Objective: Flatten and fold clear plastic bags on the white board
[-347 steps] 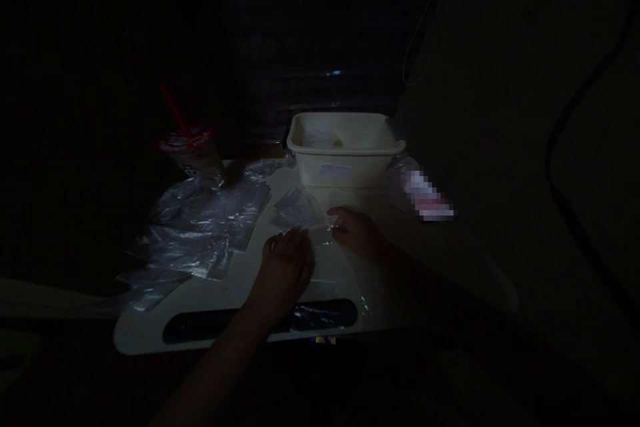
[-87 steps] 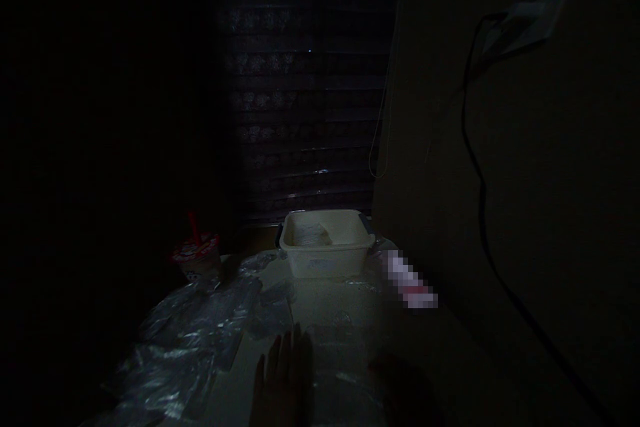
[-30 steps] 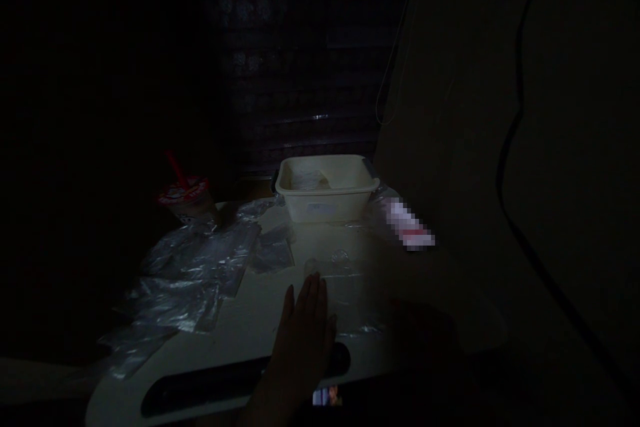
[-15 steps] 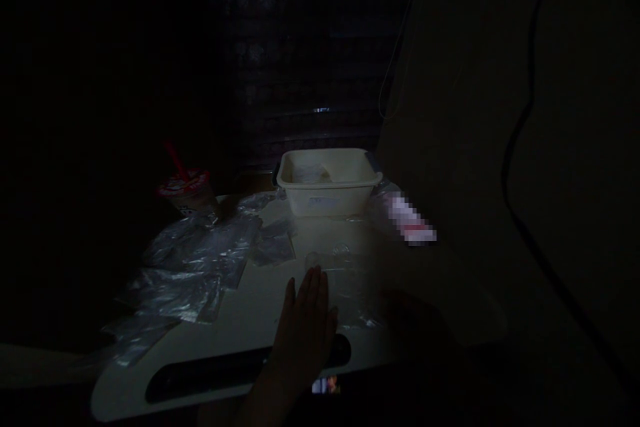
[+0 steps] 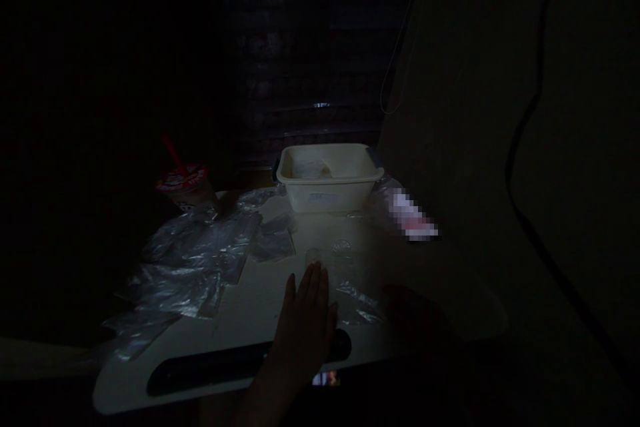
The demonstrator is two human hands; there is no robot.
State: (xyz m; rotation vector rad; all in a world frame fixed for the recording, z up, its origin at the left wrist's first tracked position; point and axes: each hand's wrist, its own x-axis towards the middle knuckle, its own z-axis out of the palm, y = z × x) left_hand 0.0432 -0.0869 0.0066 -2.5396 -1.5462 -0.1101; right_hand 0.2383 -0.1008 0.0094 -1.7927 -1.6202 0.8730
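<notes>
My left hand (image 5: pixel 306 317) lies flat on the white table (image 5: pixel 250 300), fingers stretched forward, its fingertips at the left edge of a clear plastic bag (image 5: pixel 353 273). At the bag's right side, my right hand (image 5: pixel 413 307) is a dark shape in deep shadow; its fingers and anything in them cannot be made out. Behind the bag stands a cream plastic tub (image 5: pixel 330 193) with some clear plastic inside. Crumpled clear bags (image 5: pixel 193 267) are piled on the left of the table, and a small flat bag (image 5: pixel 274 240) lies beside them.
A cup (image 5: pixel 185 187) with a red lid and red straw stands at the back left. Right of the tub is a blurred-out pinkish item (image 5: pixel 413 217). A long black slot (image 5: pixel 215 367) runs along the table's front edge. A dark cable (image 5: pixel 515 147) hangs at the right.
The clear bag between my hands shows brighter creases near its middle. My left hand has hardly moved. The whole view has shifted slightly.
</notes>
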